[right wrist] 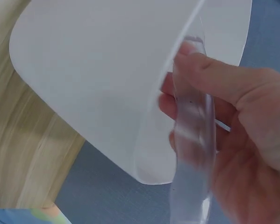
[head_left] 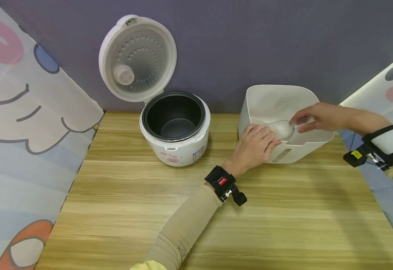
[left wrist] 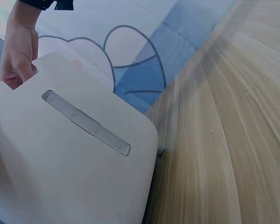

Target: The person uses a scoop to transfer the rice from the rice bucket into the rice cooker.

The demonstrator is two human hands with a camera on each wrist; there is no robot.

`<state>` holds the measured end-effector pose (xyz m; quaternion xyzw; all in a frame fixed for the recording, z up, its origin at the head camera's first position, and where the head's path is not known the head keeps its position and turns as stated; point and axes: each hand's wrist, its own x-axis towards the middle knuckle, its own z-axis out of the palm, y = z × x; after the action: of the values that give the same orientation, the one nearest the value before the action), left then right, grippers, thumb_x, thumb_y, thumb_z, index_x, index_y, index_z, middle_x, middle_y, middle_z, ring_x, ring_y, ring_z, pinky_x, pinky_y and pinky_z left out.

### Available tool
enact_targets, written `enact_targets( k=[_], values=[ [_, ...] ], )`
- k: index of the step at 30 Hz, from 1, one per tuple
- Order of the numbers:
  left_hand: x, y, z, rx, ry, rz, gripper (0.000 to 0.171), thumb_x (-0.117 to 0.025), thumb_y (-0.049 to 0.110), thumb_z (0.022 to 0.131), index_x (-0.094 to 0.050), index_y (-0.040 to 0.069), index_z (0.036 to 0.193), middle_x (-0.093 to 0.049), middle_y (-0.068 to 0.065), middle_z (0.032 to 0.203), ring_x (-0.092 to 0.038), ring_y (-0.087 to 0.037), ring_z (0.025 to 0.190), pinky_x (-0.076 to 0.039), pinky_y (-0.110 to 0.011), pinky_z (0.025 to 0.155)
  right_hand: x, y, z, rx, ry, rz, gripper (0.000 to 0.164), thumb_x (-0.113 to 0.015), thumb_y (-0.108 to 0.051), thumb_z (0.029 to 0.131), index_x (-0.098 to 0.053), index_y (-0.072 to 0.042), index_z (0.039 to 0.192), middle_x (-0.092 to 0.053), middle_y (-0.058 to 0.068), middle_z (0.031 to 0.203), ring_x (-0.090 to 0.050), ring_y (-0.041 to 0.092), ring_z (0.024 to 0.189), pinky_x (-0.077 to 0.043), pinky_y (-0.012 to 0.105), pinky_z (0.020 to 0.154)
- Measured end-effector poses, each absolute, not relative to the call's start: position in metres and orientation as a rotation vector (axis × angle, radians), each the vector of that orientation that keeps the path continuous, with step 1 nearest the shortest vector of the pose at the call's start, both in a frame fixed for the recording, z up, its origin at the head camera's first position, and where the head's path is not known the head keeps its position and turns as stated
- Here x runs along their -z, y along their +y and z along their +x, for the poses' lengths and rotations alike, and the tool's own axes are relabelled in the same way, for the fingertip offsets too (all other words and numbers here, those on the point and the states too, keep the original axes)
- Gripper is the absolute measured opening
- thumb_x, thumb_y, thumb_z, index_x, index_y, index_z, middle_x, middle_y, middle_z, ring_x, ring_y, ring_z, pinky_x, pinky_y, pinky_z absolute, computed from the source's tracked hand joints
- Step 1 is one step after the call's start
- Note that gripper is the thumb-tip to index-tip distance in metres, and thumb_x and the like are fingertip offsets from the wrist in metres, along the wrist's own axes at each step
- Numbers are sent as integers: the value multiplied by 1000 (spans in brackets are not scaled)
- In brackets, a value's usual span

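A white open-topped bin (head_left: 304, 148) stands at the right of the table, its front wall (left wrist: 83, 172) filling much of the left wrist view. My left hand (head_left: 254, 145) grips the front-left part of its rim, fingers over the edge. My right hand (head_left: 321, 117) holds a clear plastic scoop (head_left: 282, 129) by its handle (right wrist: 191, 140), thumb on one side and fingers on the other. The scoop's bowl is over the bin's opening and carries white, rice-like contents. The bottom of the bin is mostly hidden behind the scoop and hands.
Left of the bin stands a white rice cooker (head_left: 183, 153) with its lid (head_left: 139, 60) raised and a dark inner pot (head_left: 176, 114). The wooden table (head_left: 267, 225) meets a dark grey wall at the back. A tiny pale grain (left wrist: 212, 131) lies on the wood.
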<state>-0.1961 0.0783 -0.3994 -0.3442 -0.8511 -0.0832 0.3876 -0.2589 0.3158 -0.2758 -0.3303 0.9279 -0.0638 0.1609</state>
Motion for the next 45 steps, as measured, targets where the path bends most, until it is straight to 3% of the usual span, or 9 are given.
enact_targets(
  k=[7,11,16,27,45],
  values=[
    [400,78,-196,224,-2180,-887,29,-50,45,107,-65,21,100,-56,7,89,-54,-13,89,-40,-29,97,285,326,-246,203,2753,-1074,34,-84,-6,83,-73,1,115,-72,9,109,-71,31,96,-59,45,81],
    [401,78,-196,228,-2166,-887,30,-50,45,107,-65,21,98,-56,7,87,-53,-13,86,-40,-28,97,292,334,-240,271,2831,-1229,34,-85,1,76,-76,0,109,-70,4,101,-67,17,83,-55,33,67],
    [401,78,-196,243,-2159,-885,29,-51,45,107,-66,21,98,-57,7,88,-54,-12,86,-41,-28,97,296,338,-235,355,2892,-1218,33,-84,1,77,-76,-1,110,-72,4,100,-61,3,79,-52,29,63],
    [402,78,-196,237,-2142,-891,29,-51,45,107,-65,21,98,-57,8,87,-54,-12,85,-41,-27,96,303,338,-218,348,3039,-1072,33,-83,-5,83,-75,0,115,-73,11,106,-65,19,75,-52,31,60],
    [403,76,-197,251,-2133,-888,29,-53,45,106,-64,21,94,-59,8,89,-58,-11,92,-42,-27,99,307,339,-208,408,3149,-902,37,-78,-11,91,-71,1,125,-71,22,111,-68,39,86,-51,39,63]
  ],
)
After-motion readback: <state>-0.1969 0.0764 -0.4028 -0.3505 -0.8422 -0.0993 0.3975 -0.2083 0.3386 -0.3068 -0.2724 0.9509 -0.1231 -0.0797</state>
